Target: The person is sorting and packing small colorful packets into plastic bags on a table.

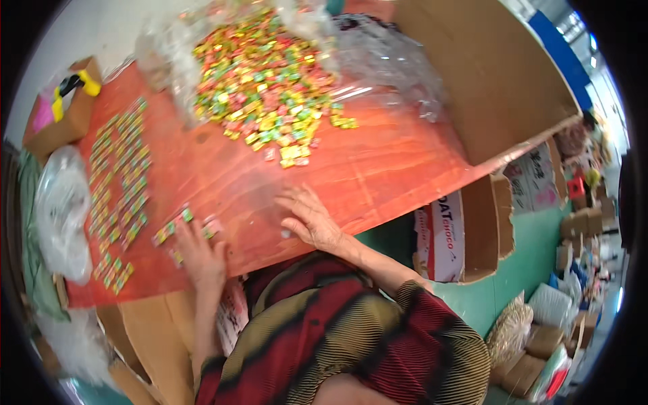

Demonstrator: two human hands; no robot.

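Observation:
A large heap of small wrapped candies [270, 88], in yellow, green and pink-red wrappers, covers the far middle of the red tabletop [223, 162]. Over a small cluster of the same candies [164, 233] near the front edge, my left hand [201, 256] lies with its fingers stretched out, hiding part of the cluster. My right hand [309, 217] rests at the table's front edge, fingers apart, nothing visible in it. The heap is beyond it. At the left, more candies [121, 172] are laid out in long neat rows, and a smaller group [115, 271] lies below them.
Crumpled clear plastic [391, 61] lies beside and behind the heap. A large cardboard box [499, 81] stands at the right end. A small carton [61, 128] and a clear plastic bag [62, 212] sit at the left. Open cartons [482, 223] stand on the green floor.

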